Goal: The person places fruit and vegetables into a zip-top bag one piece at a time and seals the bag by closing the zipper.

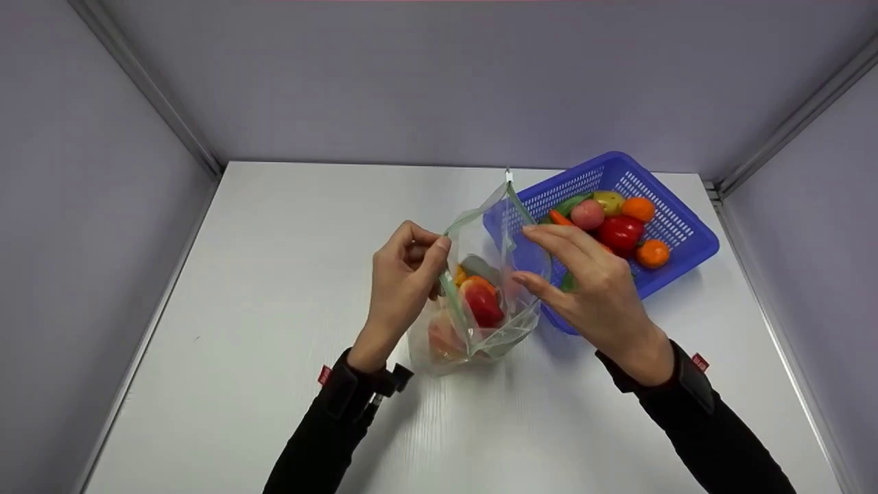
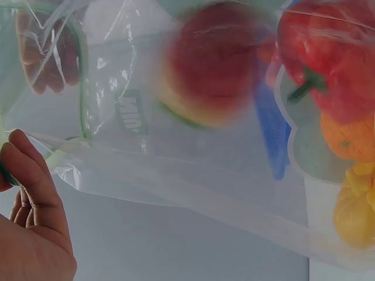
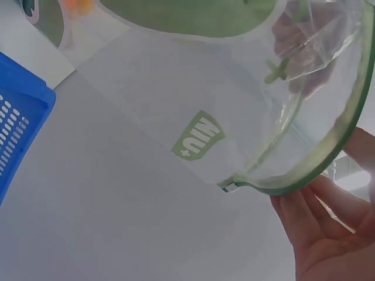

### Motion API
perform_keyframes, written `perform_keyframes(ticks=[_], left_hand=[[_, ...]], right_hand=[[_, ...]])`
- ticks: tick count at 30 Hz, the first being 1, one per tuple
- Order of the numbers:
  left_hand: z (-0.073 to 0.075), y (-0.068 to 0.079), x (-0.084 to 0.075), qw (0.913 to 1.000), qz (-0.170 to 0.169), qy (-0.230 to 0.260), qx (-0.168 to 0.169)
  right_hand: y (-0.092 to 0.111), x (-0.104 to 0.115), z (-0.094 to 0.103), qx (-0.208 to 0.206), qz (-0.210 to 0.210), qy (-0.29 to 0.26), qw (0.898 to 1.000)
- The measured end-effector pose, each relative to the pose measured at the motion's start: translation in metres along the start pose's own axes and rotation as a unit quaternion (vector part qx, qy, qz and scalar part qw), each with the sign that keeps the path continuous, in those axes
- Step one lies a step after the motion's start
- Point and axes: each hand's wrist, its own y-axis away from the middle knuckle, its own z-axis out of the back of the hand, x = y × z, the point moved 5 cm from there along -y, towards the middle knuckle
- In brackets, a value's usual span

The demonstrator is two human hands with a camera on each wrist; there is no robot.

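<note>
Left fingers (image 1: 435,258) pinch a clear bag (image 1: 511,334) by its left edge. Right fingers (image 1: 568,241), loosely spread, face them across its mouth, nearer the blue basket (image 1: 686,265).

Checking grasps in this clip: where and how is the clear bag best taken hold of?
Probably by the green rim of the clear bag, pinched from above at opposite sides, as the left hand does at its left: the mouth gapes open, giving fingers an edge, and the produce lies lower down.

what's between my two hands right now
The head view shows the open clear bag, a red pepper inside, between your left hand and right hand.
</note>
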Motion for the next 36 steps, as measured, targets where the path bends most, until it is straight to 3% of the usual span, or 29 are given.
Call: perform_keyframes(ticks=[6, 12, 19, 25, 31, 36], left_hand=[[-0.001, 0.001, 0.0, 1.0, 0.003, -0.002, -0.003], [-0.001, 0.003, -0.001, 0.9999, 0.001, -0.011, -0.003], [0.005, 0.008, -0.003, 0.9998, 0.006, -0.016, -0.011], [0.013, 0.011, -0.005, 0.9996, 0.008, -0.007, -0.028], [0.012, 0.011, -0.006, 0.9997, 0.004, -0.006, -0.025], [0.009, 0.012, -0.006, 0.9996, 0.01, -0.011, -0.023]], right_hand=[[0.004, -0.003, 0.018, -0.059, -0.037, -0.048, 0.996], [0.009, -0.026, 0.028, -0.081, -0.084, -0.032, 0.993], [0.016, -0.077, 0.017, -0.025, -0.141, 0.046, 0.989], [0.013, -0.117, 0.009, 0.009, -0.164, 0.101, 0.981], [0.011, -0.146, 0.005, 0.066, -0.208, 0.136, 0.966], [0.017, -0.161, -0.004, 0.138, -0.221, 0.157, 0.953]])
